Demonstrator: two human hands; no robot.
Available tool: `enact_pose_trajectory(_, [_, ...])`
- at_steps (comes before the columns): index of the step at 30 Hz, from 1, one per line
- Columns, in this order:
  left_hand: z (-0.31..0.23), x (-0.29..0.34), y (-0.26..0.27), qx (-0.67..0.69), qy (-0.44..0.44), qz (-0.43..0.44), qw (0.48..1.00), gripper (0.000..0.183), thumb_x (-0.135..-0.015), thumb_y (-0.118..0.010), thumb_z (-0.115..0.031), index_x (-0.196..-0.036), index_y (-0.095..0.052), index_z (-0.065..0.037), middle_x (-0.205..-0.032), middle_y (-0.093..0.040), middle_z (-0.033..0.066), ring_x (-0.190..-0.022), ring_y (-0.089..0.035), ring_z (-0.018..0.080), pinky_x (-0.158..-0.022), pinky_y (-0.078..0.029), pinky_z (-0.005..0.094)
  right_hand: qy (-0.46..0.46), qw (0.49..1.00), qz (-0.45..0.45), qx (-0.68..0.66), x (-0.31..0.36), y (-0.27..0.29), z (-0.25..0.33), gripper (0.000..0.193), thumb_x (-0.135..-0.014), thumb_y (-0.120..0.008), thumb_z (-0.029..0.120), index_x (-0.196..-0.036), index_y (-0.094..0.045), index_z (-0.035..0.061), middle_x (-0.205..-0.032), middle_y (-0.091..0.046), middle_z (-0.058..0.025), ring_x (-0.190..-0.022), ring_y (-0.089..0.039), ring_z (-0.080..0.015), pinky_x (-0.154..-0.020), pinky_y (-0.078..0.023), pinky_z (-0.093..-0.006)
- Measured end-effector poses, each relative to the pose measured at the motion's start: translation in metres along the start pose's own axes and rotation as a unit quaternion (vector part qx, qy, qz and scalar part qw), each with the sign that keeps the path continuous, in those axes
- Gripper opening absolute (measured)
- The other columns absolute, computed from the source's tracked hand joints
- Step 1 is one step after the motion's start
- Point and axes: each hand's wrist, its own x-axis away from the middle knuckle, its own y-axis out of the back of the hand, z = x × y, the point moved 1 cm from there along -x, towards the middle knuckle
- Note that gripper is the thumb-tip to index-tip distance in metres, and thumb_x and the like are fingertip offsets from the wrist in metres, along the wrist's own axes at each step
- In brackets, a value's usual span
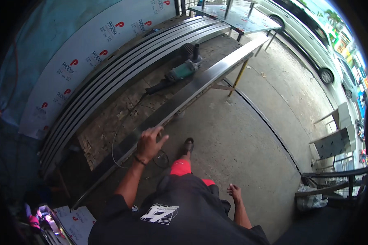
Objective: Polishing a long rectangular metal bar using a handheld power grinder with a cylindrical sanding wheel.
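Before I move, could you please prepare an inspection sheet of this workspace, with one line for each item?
Surface: worn wooden board, with several long metal bars on one side and a wide metal bar on the other.
Job's things: wide metal bar passes close to the left grip; green power tool lies on the wooden board.
Clutter: pale plastic bag at far right, away from the board.
Grips: left grip spread, seems empty, contact with the bar unclear; right grip partly curled, contents unclear.
Cables: thin cable runs from the power tool toward the wide metal bar.
Surroundings: concrete floor, parked van, printed panel at upper left.
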Motion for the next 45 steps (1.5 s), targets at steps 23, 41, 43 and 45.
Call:
enact_pose_trajectory(23, [0.206, -0.244, -0.084, -0.161, 0.038, 0.150, 0.975, 0.096, -0.069, -0.081, -0.024, -0.149, -0.031, -0.009, -0.100, -0.064, 0.0215, -0.093, -0.064, 0.0404, -0.082, -0.051, 0.0500, 0.594, 0.789, 0.157, -0.017, -0.155, -0.315, 0.690, 0.024, -0.080, -0.079, 0.021, -0.085, -0.067, 0.0011, -0.081, -0.066, -0.0072, -0.079, -0.064, -0.0163, -0.071, -0.049, -0.0313])
enact_pose_trajectory(41, [0.053, -0.287, -0.022, -0.255, 0.181, 0.198, 0.929, 0.077, -0.067, -0.081, -0.027, -0.133, -0.050, -0.002, -0.097, -0.069, 0.0222, -0.085, -0.068, 0.0417, -0.076, -0.054, 0.0515, 0.561, 0.775, 0.288, -0.019, -0.164, -0.249, 0.784, 0.027, -0.080, -0.070, 0.019, -0.070, -0.058, -0.0031, -0.056, -0.050, -0.0142, -0.052, -0.052, -0.0215, -0.053, -0.042, -0.0368])
enact_pose_trajectory(43, [-0.001, -0.301, -0.026, -0.279, 0.203, 0.184, 0.920, 0.076, -0.067, -0.081, -0.027, -0.132, -0.051, -0.002, -0.097, -0.069, 0.0223, -0.084, -0.068, 0.0418, -0.075, -0.054, 0.0515, 0.618, 0.713, 0.326, -0.055, -0.156, -0.210, 0.808, 0.022, -0.079, -0.070, 0.015, -0.068, -0.058, -0.0011, -0.053, -0.049, -0.0121, -0.049, -0.052, -0.0229, -0.051, -0.042, -0.0356])
enact_pose_trajectory(45, [-0.061, -0.318, -0.033, -0.292, 0.227, 0.158, 0.915, 0.074, -0.066, -0.082, -0.026, -0.129, -0.053, 0.000, -0.096, -0.068, 0.0226, -0.083, -0.067, 0.0423, -0.075, -0.053, 0.0518, 0.620, 0.696, 0.354, -0.076, -0.150, -0.171, 0.830, 0.021, -0.078, -0.070, 0.013, -0.068, -0.058, 0.0000, -0.052, -0.048, -0.0112, -0.047, -0.051, -0.0243, -0.050, -0.041, -0.0352])
